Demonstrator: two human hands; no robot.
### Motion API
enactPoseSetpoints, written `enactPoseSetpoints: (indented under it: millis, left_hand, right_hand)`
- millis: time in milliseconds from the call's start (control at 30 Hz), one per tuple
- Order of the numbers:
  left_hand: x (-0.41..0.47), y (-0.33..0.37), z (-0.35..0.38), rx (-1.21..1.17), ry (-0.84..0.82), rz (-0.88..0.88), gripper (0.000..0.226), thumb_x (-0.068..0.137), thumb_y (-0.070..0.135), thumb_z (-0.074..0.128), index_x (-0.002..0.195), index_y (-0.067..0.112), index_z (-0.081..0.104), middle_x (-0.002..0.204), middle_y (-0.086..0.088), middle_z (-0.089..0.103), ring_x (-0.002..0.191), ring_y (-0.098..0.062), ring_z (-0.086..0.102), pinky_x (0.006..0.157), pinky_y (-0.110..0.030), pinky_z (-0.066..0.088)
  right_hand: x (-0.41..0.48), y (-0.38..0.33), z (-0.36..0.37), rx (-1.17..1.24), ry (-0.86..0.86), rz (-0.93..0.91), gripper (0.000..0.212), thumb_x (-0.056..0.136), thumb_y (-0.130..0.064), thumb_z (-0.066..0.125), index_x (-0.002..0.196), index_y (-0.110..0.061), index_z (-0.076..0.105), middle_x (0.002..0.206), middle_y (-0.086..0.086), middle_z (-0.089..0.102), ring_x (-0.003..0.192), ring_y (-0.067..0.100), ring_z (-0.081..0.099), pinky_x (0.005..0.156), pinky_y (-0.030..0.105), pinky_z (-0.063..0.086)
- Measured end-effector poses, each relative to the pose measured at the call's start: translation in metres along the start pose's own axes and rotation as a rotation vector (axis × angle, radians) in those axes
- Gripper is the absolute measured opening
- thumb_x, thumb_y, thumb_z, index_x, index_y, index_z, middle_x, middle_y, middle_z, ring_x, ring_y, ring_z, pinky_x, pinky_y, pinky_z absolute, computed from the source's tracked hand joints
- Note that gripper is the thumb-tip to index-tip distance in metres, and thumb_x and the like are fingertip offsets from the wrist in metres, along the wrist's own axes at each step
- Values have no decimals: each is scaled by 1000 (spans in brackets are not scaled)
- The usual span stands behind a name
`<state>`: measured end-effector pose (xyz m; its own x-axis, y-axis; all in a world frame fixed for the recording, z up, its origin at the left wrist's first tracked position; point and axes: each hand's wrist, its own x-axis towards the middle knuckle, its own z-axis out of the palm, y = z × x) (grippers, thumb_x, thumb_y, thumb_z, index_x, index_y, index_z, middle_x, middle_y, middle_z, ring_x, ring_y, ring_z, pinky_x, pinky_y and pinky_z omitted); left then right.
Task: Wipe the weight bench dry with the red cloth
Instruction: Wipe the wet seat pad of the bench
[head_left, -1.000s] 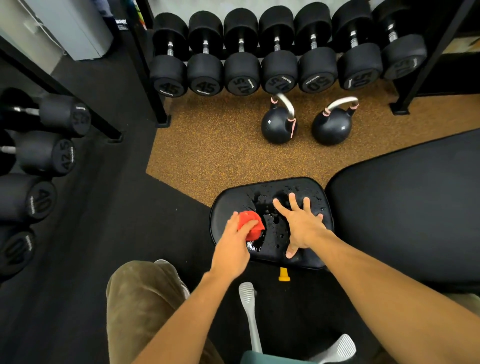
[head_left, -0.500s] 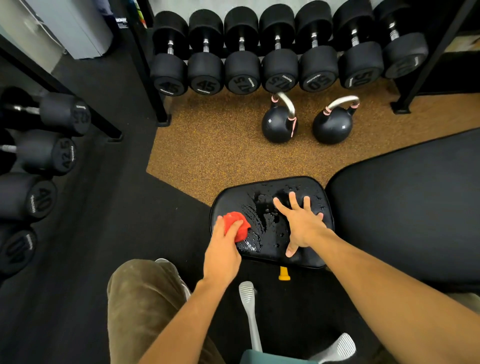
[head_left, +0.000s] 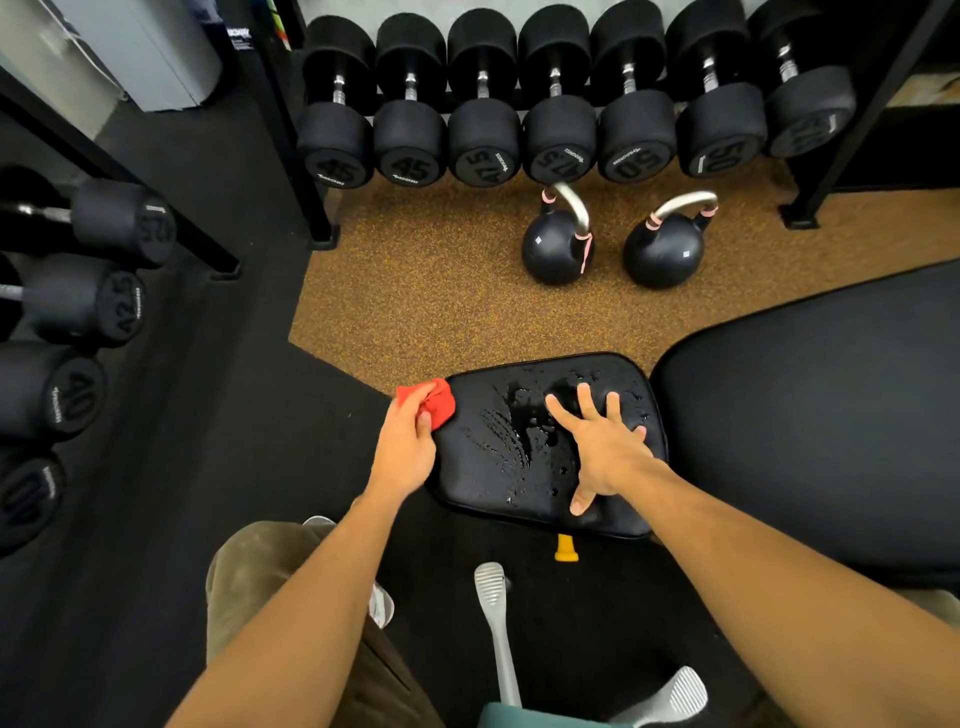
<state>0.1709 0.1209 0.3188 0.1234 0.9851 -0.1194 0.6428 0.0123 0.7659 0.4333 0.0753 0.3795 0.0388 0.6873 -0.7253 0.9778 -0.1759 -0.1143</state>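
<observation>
Logging a shift: my left hand, fingers clamped on the red cloth, has swept to the far-left corner of the weight bench seat; right hand splayed flat on it; droplets remain mid-seat, wiping unfinished.

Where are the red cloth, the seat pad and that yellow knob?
red cloth (head_left: 440, 401), head view: on the bunched fabric.
seat pad (head_left: 498, 460), head view: on its wet middle.
yellow knob (head_left: 566, 549), head view: on its body, below the pad.
</observation>
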Motion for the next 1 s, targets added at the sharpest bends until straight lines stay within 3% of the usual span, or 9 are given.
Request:
enactPoseSetpoints:
  millis: [133, 233, 400, 500, 600, 733, 933, 1000]
  left_hand:
    - [30, 7, 8, 73, -123, -72, 46, 110, 30, 39, 156, 33, 37, 159, -7, 32, 141, -28, 41, 110, -34, 35]
    - [47, 12, 13, 206, -162, 10, 48, 109, 40, 40, 156, 30, 38, 159, -10, 33, 143, -31, 38, 114, -42, 35]
    - [51, 5, 24, 372, -193, 294, 49, 108, 28, 32, 151, 9, 46, 151, -20, 41, 141, -42, 39, 117, -51, 36]
    - [37, 2, 26, 415, -177, 389, 45, 105, 13, 43, 148, 1, 50, 155, -30, 38, 146, -49, 34, 123, -50, 27]
    - [16, 1, 31, 409, -148, 475, 49, 98, -1, 53, 147, 4, 52, 156, -28, 40, 146, -46, 35, 121, -51, 28]
    - [-13, -4, 43, 358, -156, 397, 62, 92, -8, 56, 151, 13, 49, 162, -20, 35, 151, -41, 29, 124, -54, 27]
    - [-64, -1, 54, 266, -169, 320, 55, 100, -3, 51, 151, 18, 50, 164, -11, 33, 154, -33, 24, 126, -41, 17]
    - [-78, -1, 58, 229, -174, 293, 58, 99, -6, 51, 151, 20, 50, 165, -8, 32, 155, -31, 22, 127, -42, 19]
  right_hand:
    - [2, -1, 1, -1, -4, 9, 153, 63, -26, 98, 158, -45, -21, 165, 2, -36, 151, 44, -30, 117, 77, 10]
    - [4, -2, 2, -13, 1, 12, 154, 62, -27, 98, 158, -45, -21, 166, 2, -36, 151, 45, -29, 116, 78, 11]
    - [6, -1, 3, -13, 15, 8, 155, 60, -28, 100, 158, -46, -19, 166, 2, -34, 151, 45, -28, 115, 78, 13]
    - [5, 0, 2, -12, 15, 8, 155, 59, -29, 100, 158, -46, -19, 166, 1, -34, 152, 45, -28, 115, 78, 13]
    - [5, 0, 2, -3, 18, 5, 156, 58, -28, 100, 158, -47, -18, 166, 1, -34, 152, 45, -28, 115, 79, 13]
    - [5, 0, 3, -4, 23, 8, 157, 58, -29, 100, 158, -47, -19, 166, 1, -35, 152, 44, -28, 116, 78, 13]
    - [2, 1, 6, -2, 55, 5, 156, 58, -29, 100, 159, -45, -18, 166, 1, -35, 152, 43, -28, 117, 76, 12]
    - [2, 1, 9, -2, 71, 14, 154, 59, -28, 100, 159, -44, -17, 166, 1, -34, 153, 41, -27, 118, 74, 11]
